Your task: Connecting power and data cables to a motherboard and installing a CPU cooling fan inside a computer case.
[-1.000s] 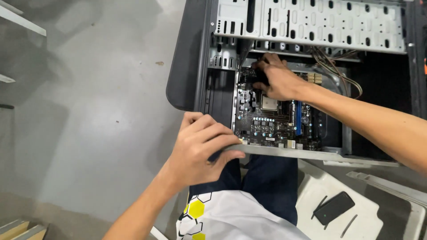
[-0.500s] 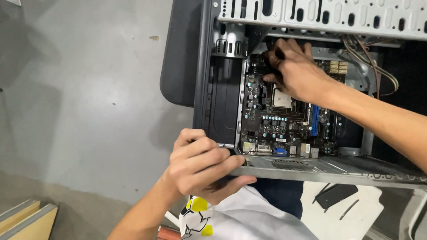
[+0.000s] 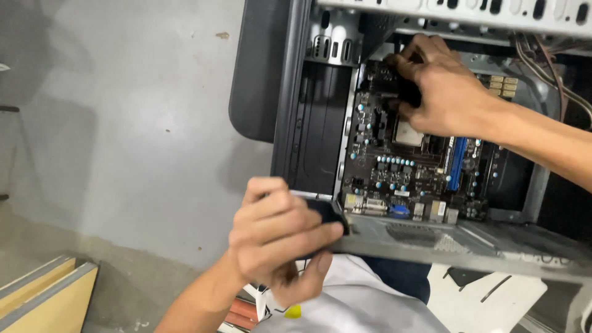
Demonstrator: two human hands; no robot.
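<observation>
Motherboard (image 3: 407,166) lies under right hand (image 3: 447,92); left hand (image 3: 277,237) grips case (image 3: 308,123).

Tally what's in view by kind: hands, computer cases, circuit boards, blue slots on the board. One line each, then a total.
Hands: 2, left hand gripping the case's near corner, right hand inside on the board
Computer cases: 1, open computer case
Circuit boards: 1, motherboard
Blue slots: 1, blue slot
Total: 5
</observation>
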